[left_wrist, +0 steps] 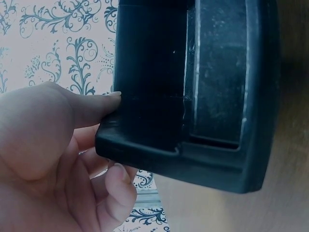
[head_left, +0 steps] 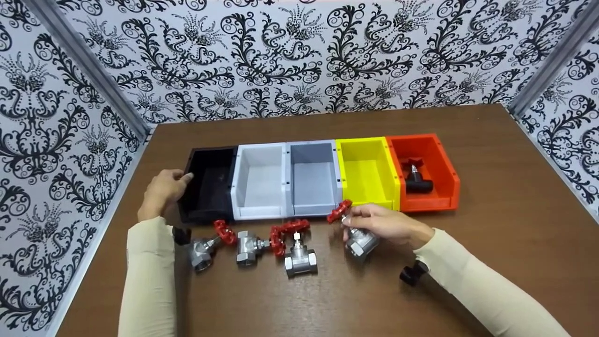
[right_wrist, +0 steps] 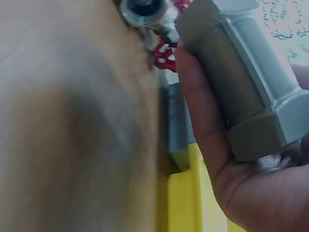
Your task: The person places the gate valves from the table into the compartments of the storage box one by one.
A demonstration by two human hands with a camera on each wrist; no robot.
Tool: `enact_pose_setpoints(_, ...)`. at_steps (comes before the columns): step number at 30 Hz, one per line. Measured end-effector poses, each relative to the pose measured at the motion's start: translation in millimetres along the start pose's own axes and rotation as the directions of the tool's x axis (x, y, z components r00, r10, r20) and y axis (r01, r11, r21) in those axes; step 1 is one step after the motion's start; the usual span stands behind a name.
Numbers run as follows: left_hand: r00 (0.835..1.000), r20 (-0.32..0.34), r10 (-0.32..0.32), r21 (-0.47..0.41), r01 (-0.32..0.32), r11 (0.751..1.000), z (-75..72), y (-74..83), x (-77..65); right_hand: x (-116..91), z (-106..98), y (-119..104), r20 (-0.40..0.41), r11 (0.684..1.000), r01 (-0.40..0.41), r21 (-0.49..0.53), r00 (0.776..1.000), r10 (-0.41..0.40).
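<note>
My left hand (head_left: 164,191) pinches the side wall of the black bin (head_left: 209,220); in the left wrist view the thumb lies over the rim and curled fingers sit outside the bin (left_wrist: 217,166). In my right hand (head_left: 386,223) is a steel gate valve (head_left: 362,244) with a red handwheel (head_left: 340,211), held just in front of the yellow bin. The right wrist view shows its hexagonal-ended body (right_wrist: 246,77) against the fingers. More such valves lie on the table: one at left (head_left: 202,252), another beside it (head_left: 247,248), and a third (head_left: 300,260) nearer the middle.
Right of the black bin stand a white bin (head_left: 259,213), a grey bin (head_left: 313,209), a yellow bin (head_left: 394,187) and a red bin (head_left: 433,203). A black-handled part (head_left: 419,185) lies inside the red one. Patterned walls (head_left: 299,56) enclose the brown table (head_left: 327,304).
</note>
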State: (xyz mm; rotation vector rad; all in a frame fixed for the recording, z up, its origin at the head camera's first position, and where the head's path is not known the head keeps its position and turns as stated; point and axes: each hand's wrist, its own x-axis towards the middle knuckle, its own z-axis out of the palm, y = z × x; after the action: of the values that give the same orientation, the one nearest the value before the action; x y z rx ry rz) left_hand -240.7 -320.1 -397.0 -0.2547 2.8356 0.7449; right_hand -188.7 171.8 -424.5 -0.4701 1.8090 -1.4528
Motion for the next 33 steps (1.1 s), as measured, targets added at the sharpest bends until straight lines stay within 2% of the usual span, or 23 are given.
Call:
enact_pose_setpoints(4,1.0,-0.023,0.01,0.018,-0.01,1.0,1.7,0.5,-1.1,-1.8,-6.8,-8.0,-0.048,0.997,0.015,-0.082,0.999,-0.019)
enact_pose_setpoints(8,1.0,-0.018,0.003,0.016,-0.002,1.0,1.0,0.8,-1.6,-2.9,-14.1,-12.5,-0.088,0.997,0.008,-0.082,0.996,-0.016)
enact_pose_setpoints(15,1.0,-0.013,-0.003,0.023,0.003,1.0,0.3,2.0,-0.2,-6.7,-24.9,-18.9,-0.193,1.0,-0.019,-0.008,0.981,0.017)
enact_pose_setpoints(19,1.0,-0.016,0.002,0.026,-0.001,1.0,0.6,2.0,-0.1,-6.4,-31.1,-19.9,-0.249,0.998,0.003,0.056,0.969,0.011)
enact_pose_setpoints(22,1.0,-0.013,0.001,0.026,-0.001,1.0,0.7,1.5,0.1,-5.5,-35.3,-19.5,-0.277,0.996,0.021,0.085,0.961,0.003)
enact_pose_setpoints(28,1.0,-0.001,-0.01,0.024,0.01,1.0,0.7,0.5,0.8,-2.6,-42.0,-19.3,-0.327,0.989,-0.011,0.147,0.943,0.059)
enact_pose_setpoints(33,1.0,-0.018,0.003,0.025,-0.002,1.0,1.1,-0.2,1.5,3.2,-43.5,-18.7,-0.352,0.981,-0.01,0.192,0.932,0.079)
